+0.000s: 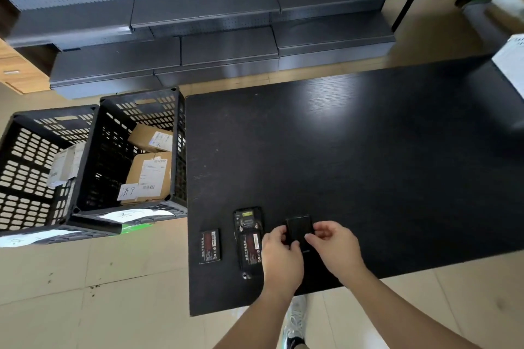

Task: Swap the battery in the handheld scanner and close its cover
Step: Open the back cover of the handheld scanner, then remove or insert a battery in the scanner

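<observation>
surface (368, 150) black, ctr-right | scanner (248, 241) open w/ battery, lower ctr | both hands' fingers (312, 236) grasping cover (297, 228) | crates (93, 161) left on floor | shelves (198, 22) top

Beyond my right hand (333, 244) and to its right, table (382, 164) bare: free passage. My left hand (279, 249) hemmed: open scanner (247, 235) touching its left edge, spare battery (210, 246) just past that. Cover (297, 228) held between both hands. Two crates (136, 150) far left, off the table edge.
</observation>
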Action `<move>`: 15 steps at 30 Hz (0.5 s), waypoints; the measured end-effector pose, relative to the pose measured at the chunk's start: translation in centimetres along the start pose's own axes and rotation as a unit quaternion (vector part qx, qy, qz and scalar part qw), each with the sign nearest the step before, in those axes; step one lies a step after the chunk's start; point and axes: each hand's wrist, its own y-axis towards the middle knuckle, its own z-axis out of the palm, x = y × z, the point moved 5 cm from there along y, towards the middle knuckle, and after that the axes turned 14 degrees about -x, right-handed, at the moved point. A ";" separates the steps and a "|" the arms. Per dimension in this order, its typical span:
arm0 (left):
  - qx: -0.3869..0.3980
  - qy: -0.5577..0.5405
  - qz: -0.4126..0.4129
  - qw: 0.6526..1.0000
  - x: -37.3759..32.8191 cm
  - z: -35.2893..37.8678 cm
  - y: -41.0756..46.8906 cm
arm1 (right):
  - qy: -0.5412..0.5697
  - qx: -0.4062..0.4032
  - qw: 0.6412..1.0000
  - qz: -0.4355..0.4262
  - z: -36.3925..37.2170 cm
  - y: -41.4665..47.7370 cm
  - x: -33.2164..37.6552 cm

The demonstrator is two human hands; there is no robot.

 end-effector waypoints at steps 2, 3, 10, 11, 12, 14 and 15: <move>0.003 0.023 0.004 1.000 0.1 0.9 -0.2 | -0.016 -0.002 1.000 0.003 0.0 0.3 -1.0; 0.005 0.031 0.003 1.000 0.2 1.3 -0.3 | -0.021 -0.004 1.000 0.002 0.0 0.5 -1.4; 0.028 0.044 -0.021 0.998 0.5 2.4 -0.4 | -0.042 -0.011 0.999 -0.010 0.6 1.0 -2.5; 0.027 0.043 -0.020 0.999 0.5 2.5 -0.5 | -0.047 -0.012 0.999 -0.016 0.7 1.0 -2.5; 0.025 0.044 -0.017 0.999 0.4 2.5 -0.5 | -0.053 -0.014 0.998 -0.023 0.8 1.1 -2.4; 0.022 0.051 -0.005 0.998 0.3 2.5 -0.6 | -0.057 -0.020 0.998 -0.032 0.9 1.1 -2.4; 0.024 0.054 0.001 0.998 0.2 2.5 -0.7 | -0.055 -0.023 0.998 -0.031 0.9 1.0 -2.5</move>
